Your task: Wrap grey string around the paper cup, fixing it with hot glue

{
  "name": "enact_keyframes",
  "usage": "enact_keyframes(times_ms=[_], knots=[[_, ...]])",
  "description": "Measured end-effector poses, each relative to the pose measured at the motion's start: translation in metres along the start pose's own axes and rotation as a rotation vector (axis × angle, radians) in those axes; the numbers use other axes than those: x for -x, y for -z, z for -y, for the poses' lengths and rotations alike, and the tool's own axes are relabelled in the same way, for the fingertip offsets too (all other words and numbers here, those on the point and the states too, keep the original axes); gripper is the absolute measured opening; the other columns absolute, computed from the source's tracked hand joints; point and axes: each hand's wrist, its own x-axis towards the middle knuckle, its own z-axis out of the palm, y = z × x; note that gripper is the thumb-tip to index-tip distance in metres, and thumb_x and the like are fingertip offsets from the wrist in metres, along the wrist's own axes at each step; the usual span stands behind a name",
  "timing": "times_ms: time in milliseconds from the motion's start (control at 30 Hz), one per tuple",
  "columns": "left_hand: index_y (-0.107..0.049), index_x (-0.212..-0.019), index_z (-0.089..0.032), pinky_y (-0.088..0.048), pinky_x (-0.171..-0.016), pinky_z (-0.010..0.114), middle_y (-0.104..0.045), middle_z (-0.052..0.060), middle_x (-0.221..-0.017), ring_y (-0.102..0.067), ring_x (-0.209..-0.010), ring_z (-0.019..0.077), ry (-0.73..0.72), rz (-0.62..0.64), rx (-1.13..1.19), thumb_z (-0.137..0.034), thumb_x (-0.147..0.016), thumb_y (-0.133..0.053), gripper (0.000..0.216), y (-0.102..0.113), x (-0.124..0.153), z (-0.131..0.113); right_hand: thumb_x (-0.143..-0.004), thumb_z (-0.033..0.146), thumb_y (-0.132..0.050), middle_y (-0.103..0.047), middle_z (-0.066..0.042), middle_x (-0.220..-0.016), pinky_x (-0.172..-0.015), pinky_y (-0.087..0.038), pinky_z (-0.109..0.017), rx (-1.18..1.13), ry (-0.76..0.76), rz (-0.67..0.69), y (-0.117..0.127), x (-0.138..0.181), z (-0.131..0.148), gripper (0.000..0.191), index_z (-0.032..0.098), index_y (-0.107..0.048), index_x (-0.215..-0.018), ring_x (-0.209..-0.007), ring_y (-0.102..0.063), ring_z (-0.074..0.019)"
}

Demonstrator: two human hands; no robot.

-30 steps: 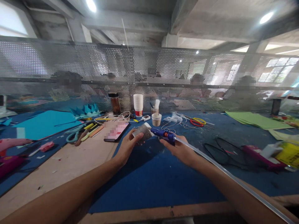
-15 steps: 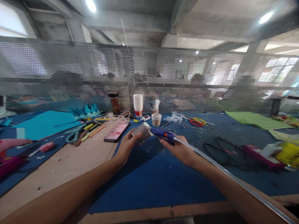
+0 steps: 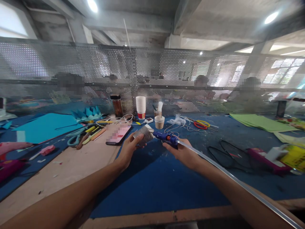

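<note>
Between the thumb and fingers of my left hand (image 3: 128, 149) is a small grey piece (image 3: 145, 135), perhaps a paper cup wrapped in grey, with a white part (image 3: 150, 128) at its far end. My right hand (image 3: 187, 154) is closed around a blue hot glue gun (image 3: 162, 136). A long clear glue stick (image 3: 228, 173) runs from the gun's back along my right forearm. The gun's nozzle points at the white part, close to it; whether they touch I cannot tell. Both hands are above the blue table mat (image 3: 152, 187).
A phone (image 3: 119, 134), craft knives and scissors (image 3: 76, 137) lie to the left. Behind stand stacked paper cups (image 3: 140, 108), a bottle (image 3: 117, 106) and a small cup (image 3: 159, 122). Red-yellow scissors (image 3: 201, 124), a black cable (image 3: 226, 156) and green sheets (image 3: 259, 122) are on the right.
The grey piece has shifted slightly left and tilted a little in my left hand. My right hand and the glue gun look almost still.
</note>
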Motion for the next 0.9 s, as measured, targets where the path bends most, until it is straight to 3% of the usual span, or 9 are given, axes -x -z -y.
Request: enact_keyframes(times_ms=[567, 900], knots=[[-0.073, -0.112, -0.016, -0.056, -0.076, 0.034, -0.075, 0.009, -0.103, -0.071, -0.083, 0.0222, 0.004, 0.005, 0.034, -0.059, -0.083, -0.074, 0.052, 0.0018, -0.0028, 0.0010, -0.093, 0.058, -0.063, -0.059, 0.004, -0.056, -0.049, -0.037, -0.024, 0.005, -0.008, 0.009, 0.0005, 0.0001, 0.0008, 0.036, 0.022, -0.069, -0.091, -0.047, -0.054, -0.0131], [-0.072, -0.115, -0.018, -0.056, -0.077, 0.034, -0.076, 0.009, -0.106, -0.071, -0.085, 0.0226, 0.001, 0.018, 0.012, -0.059, -0.083, -0.073, 0.053, 0.0025, -0.0023, 0.0026, -0.093, 0.057, -0.062, -0.058, 0.004, -0.054, -0.050, -0.039, -0.024, -0.017, -0.018, 0.021, 0.0021, 0.0006, 0.0030, 0.037, 0.021, -0.071, -0.097, -0.049, -0.057, -0.0141]])
